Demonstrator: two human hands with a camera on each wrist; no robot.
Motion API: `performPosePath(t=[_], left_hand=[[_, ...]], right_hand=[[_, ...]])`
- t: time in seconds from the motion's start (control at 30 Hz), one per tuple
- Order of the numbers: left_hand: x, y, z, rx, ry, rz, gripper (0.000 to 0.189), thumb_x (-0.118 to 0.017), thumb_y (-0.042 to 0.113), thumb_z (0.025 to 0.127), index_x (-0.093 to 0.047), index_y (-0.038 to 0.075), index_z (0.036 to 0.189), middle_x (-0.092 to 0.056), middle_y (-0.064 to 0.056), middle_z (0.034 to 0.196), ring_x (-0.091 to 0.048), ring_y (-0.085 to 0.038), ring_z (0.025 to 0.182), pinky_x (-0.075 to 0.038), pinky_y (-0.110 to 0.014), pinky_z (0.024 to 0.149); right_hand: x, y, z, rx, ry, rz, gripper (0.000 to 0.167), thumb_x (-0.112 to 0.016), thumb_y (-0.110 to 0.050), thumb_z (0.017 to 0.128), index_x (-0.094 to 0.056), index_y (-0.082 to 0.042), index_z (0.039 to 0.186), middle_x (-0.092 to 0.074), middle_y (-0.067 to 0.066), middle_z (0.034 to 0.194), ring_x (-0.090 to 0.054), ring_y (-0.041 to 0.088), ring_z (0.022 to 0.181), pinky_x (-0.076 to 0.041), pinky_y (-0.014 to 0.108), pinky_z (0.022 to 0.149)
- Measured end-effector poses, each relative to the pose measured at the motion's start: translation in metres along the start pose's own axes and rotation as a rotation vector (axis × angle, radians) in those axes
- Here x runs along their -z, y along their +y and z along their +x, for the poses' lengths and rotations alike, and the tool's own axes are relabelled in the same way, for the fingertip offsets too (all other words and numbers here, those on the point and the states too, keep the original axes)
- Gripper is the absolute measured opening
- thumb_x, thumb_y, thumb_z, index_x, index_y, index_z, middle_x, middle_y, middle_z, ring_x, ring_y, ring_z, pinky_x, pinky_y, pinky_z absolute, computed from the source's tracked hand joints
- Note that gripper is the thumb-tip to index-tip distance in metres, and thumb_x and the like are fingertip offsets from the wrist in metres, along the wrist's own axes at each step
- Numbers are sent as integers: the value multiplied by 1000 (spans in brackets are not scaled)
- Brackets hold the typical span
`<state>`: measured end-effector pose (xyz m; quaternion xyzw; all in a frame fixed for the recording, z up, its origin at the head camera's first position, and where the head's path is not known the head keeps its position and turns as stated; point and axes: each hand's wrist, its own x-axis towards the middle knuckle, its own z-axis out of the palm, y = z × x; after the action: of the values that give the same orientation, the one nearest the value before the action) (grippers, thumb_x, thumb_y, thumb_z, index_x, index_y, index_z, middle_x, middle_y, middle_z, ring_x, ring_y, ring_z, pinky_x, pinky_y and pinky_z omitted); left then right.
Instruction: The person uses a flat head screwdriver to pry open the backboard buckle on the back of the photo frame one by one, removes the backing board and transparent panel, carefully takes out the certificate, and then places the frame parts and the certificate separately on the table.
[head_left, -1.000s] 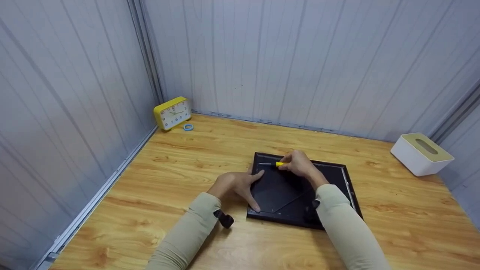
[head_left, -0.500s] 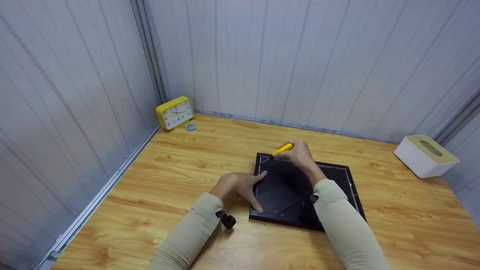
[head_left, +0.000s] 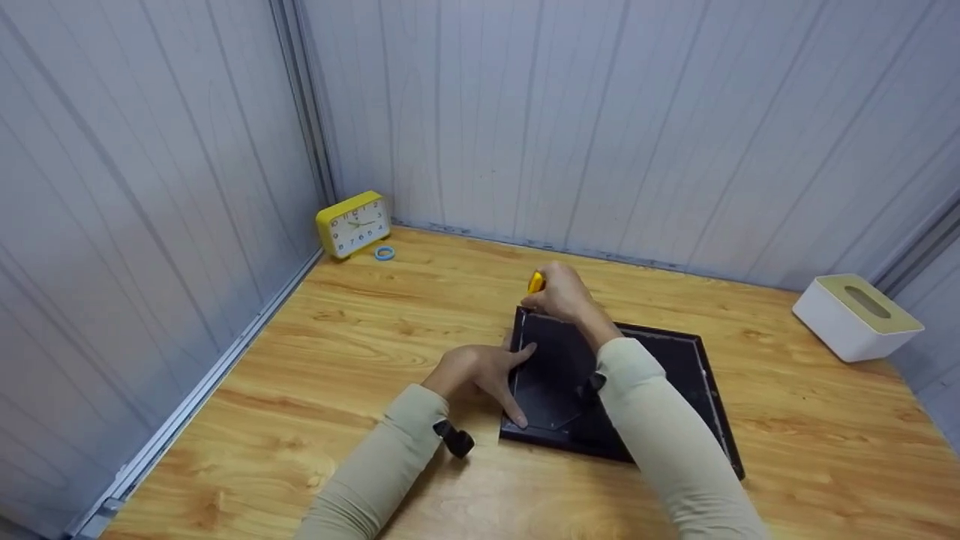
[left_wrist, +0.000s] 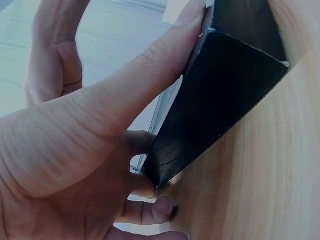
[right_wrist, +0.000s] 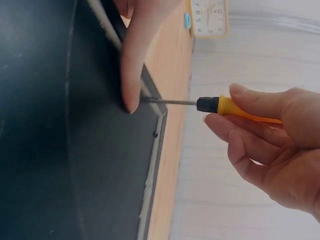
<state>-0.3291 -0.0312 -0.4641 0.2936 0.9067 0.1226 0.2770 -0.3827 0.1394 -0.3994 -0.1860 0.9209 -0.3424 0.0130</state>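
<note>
A black picture frame [head_left: 555,382] with a flat dark panel inside its rim lies on the wooden table. My left hand [head_left: 487,369] holds its left side, thumb and one finger spread over the top, the other fingers along the outer side. Over the far-left corner, my right hand [head_left: 561,292] grips a screwdriver [head_left: 536,283] by its yellow handle. In the right wrist view the screwdriver's black collar [right_wrist: 207,104] and thin shaft show. The shaft points into the frame's inner corner, its tip beside a left finger [right_wrist: 131,90].
A yellow alarm clock [head_left: 354,225] stands at the back left, a small blue ring [head_left: 384,253] next to it. At the right, near the wall, is a white tissue box [head_left: 844,319] with a tan top. Panel walls [head_left: 487,135] border the table.
My right hand has moved left to the frame's far-left corner, and the screwdriver has swung from lying nearly flat to standing steeply. The left hand stays on the frame.
</note>
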Motion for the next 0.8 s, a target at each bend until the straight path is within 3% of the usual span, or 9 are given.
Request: performPosePath(t=[0.17,0.3,0.4,0.53,0.63,0.73,0.8], left_hand=[[-1,1,-1,14,5,-37,137,-84,70,61,1,30,162,-11,-15,165,-20,-24,149,-26,-39,117],[0,1,-2,23,17,-62,140,-85,70,58,-1,30,162,-6,-16,166,-16,-25,150,-23,-39,118],[0,2,-2,19,28,-56,141,-85,71,57,-1,29,162,-4,-18,166,-17,-26,150,-25,-39,117],[-2,0,-2,6,42,-44,140,-85,71,59,-1,29,162,-6,-18,165,-22,-25,148,-29,-38,115],[-4,-2,-2,4,47,-42,139,-84,71,60,0,31,162,-3,-18,166,-21,-26,149,-31,-39,115],[-4,-5,-2,-24,47,-40,139,-82,73,61,3,29,162,5,-20,165,-18,-29,149,-31,-41,115],[-4,-8,-1,-59,36,-52,137,-81,72,64,4,27,162,11,-21,164,-15,-31,150,-29,-42,116]], right_hand=[[3,2,0,-8,-24,12,11,-79,-4,85,-68,0,85,-67,11,80,-70,30,73,-55,27,58],[11,12,-5,-16,-15,0,15,-83,-7,81,-72,1,87,-68,12,81,-67,25,68,-54,26,57],[19,21,-12,-2,-45,-82,16,-84,-9,79,-74,1,83,-67,8,74,-58,15,59,-49,27,54],[29,37,-26,20,-181,-265,11,-79,-6,82,-72,2,79,-65,6,69,-52,15,55,-46,31,55],[37,52,-40,0,-274,-353,12,-67,3,85,-71,7,95,-69,13,85,-57,19,69,-51,35,64],[44,69,-57,-50,-333,-345,36,-51,7,87,-59,15,121,-65,23,101,-57,28,82,-50,41,72],[49,81,-73,-101,-374,-319,46,-48,1,94,-44,17,136,-59,31,116,-59,37,99,-50,48,84]])
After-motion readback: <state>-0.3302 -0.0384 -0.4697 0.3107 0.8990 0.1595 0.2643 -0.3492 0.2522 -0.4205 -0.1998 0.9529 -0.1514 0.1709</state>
